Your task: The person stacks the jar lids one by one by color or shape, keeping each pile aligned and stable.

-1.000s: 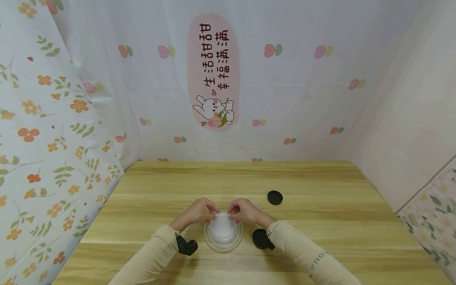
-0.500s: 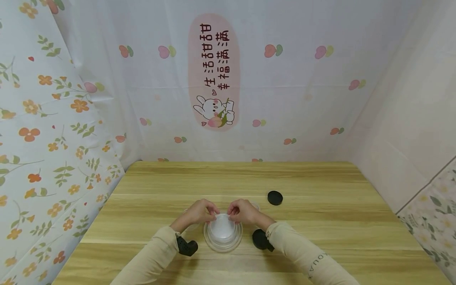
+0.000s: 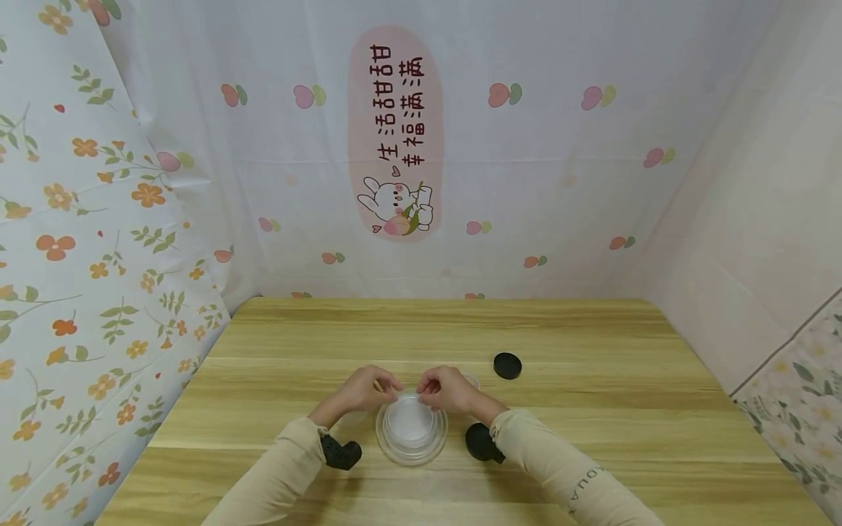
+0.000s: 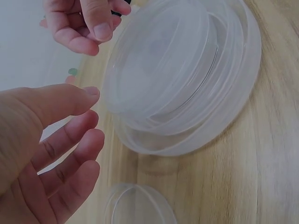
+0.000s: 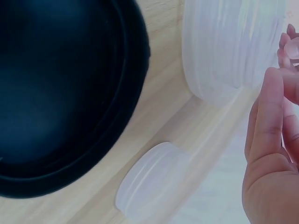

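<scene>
A stack of clear round plastic dishes (image 3: 411, 454) stands on the table between my hands, the widest at the bottom and smaller ones above. The top dish (image 4: 156, 51) lies flat on the others. My left hand (image 3: 368, 387) is at the far left of the stack, thumb and fingers apart with nothing between them in the left wrist view. At the far right side is my right hand (image 3: 449, 389), its fingers (image 4: 96, 23) loosely bent and a small gap from the dishes. Both hands face each other across the stack's far rim.
A black round lid (image 3: 481, 441) lies beneath the right wrist; another black disc (image 3: 508, 365) sits farther back on the right. Clear round pieces lie on both sides: one (image 4: 140, 205) near the left hand, one (image 5: 152, 182) near the right. A patterned cloth (image 3: 526, 183) hangs behind the table.
The top dish, earlier pinched and raised at its far rim by both hands, has come down flat on the stack. My fingers have parted from it, the left hand shifting slightly left.
</scene>
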`<state>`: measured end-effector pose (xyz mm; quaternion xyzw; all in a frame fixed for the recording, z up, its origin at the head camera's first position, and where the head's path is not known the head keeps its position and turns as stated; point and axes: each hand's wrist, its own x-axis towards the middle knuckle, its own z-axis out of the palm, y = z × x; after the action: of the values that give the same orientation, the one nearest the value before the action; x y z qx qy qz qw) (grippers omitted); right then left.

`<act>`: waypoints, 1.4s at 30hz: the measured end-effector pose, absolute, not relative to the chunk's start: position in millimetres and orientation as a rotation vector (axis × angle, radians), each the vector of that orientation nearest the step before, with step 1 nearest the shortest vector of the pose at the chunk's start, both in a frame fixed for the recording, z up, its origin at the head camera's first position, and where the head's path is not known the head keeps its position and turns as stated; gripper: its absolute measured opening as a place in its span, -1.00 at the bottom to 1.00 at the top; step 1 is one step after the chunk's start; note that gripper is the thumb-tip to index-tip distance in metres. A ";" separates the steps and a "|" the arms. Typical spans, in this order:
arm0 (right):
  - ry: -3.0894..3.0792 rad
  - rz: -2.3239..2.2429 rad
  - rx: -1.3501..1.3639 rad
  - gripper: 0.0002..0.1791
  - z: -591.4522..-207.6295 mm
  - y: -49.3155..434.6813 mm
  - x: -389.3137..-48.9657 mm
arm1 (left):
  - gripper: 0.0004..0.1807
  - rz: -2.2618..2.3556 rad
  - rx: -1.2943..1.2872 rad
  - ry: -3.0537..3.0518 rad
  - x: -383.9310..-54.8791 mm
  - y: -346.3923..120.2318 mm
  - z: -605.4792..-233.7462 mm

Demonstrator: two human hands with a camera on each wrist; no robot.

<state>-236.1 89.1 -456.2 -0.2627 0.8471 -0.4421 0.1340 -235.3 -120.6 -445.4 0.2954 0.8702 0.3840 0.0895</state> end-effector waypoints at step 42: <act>2.697 -1.225 -1.006 -0.92 -508.0 3.8 -303.1 | -0.77 1.498 0.313 2.700 -230.2 -195.3 -462.4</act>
<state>-303.1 3.8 -508.0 -0.3214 0.8621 -0.3917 0.0067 -230.2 -195.3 -462.4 0.1008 0.8698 0.4825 0.0192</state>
